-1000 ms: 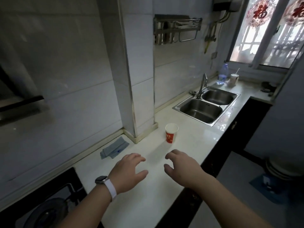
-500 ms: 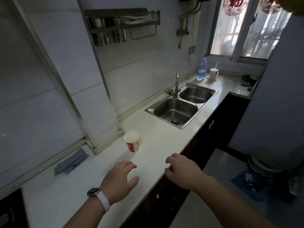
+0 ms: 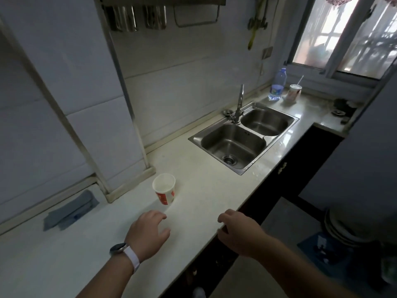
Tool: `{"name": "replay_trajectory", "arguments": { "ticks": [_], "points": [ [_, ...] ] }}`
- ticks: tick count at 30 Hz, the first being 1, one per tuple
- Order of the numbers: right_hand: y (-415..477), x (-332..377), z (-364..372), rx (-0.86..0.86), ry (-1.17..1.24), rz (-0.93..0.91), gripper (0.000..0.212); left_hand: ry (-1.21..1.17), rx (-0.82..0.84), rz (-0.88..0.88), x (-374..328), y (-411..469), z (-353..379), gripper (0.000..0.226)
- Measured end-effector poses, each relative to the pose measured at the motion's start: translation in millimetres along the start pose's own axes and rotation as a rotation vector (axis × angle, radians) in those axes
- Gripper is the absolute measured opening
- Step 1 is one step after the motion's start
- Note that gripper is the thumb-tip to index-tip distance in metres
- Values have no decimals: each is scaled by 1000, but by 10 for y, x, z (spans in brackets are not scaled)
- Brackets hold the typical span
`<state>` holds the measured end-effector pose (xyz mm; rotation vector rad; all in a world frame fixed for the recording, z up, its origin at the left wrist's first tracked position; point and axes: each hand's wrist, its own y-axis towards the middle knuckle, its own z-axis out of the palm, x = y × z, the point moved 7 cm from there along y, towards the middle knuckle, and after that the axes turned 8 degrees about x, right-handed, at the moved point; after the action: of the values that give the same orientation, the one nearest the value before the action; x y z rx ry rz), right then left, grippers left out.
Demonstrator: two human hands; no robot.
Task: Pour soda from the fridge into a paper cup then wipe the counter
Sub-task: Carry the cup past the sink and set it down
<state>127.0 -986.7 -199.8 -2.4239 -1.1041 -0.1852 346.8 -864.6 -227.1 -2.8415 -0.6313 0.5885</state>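
A folded grey-blue cloth (image 3: 71, 211) lies by the wall. Right of it a paper cup (image 3: 164, 188), white with red print, stands upright on the pale counter (image 3: 204, 190). Just in front of the cup, the left hand (image 3: 148, 235) and right hand (image 3: 238, 233) hover with loosely curled fingers, holding nothing.

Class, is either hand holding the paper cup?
No: the cup stands free on the counter, beyond the left hand and right hand, which hold nothing.

Both forearms out front, palms down. Left hand (image 3: 148, 234) and right hand (image 3: 238, 232) empty, fingers loosely curled (left wrist wears a watch (image 3: 118, 248)).
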Motion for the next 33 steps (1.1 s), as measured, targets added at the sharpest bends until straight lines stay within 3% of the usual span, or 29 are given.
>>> {"name": "replay_trajectory", "arguments": {
  "ticks": [6, 10, 17, 24, 26, 29, 33],
  "points": [
    [747, -92, -99, 70, -88, -3, 43, -82, 77, -111, 387, 605, 206, 51],
    [1169, -48, -12, 143, -116, -12, 44, -125, 112, -184, 601, 832, 320, 39],
    [1702, -9, 225, 309, -145, -39, 47, -195, 181, -309, 842, 960, 653, 56],
    [2215, 26, 416, 443, 8, -31, 53, -777, -33, -392, 758, 1187, 725, 60],
    [2366, 39, 463, 477, 96, -16, 55, -914, -108, -403, 694, 1275, 711, 71],
    [2569, 57, 532, 525, 257, 13, 54, -1006, -239, -436, 611, 1401, 640, 72],
    [2790, 71, 624, 567, 614, 138, 37, -1020, -373, -533, 597, 1456, 651, 65]
  ]
}}
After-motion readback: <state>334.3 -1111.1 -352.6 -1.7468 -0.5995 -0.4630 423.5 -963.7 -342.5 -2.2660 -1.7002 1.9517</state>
